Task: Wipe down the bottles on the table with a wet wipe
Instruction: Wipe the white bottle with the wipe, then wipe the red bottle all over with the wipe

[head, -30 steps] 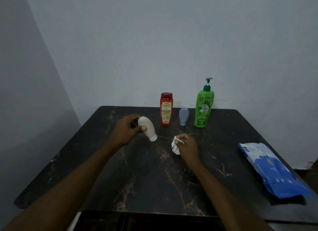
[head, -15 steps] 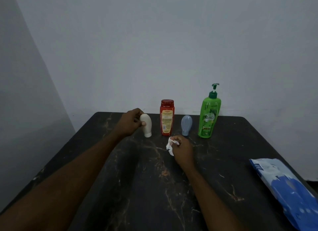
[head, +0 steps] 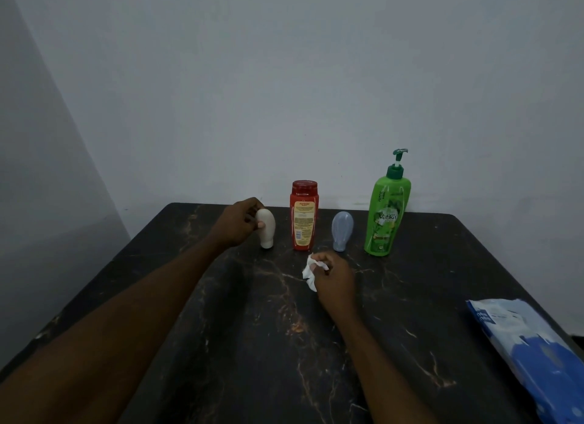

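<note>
Along the far edge of the dark marbled table (head: 259,344) stands a row of bottles. My left hand (head: 237,224) grips the small white bottle (head: 267,229), which stands cap-down at the left of the row. A red bottle (head: 303,216) stands right beside it, then a small grey-blue bottle (head: 342,231) cap-down, then a tall green pump bottle (head: 387,215). My right hand (head: 335,280) rests on the table just in front of the red and blue bottles, closed around a crumpled white wet wipe (head: 309,273).
A blue and white pack of wet wipes (head: 531,354) lies at the table's right edge. Plain walls rise behind the table and on the left.
My left hand has carried the white bottle from a tilted hold above the table back to the row and stood it upright. My right hand with the wipe has moved toward the bottles.
</note>
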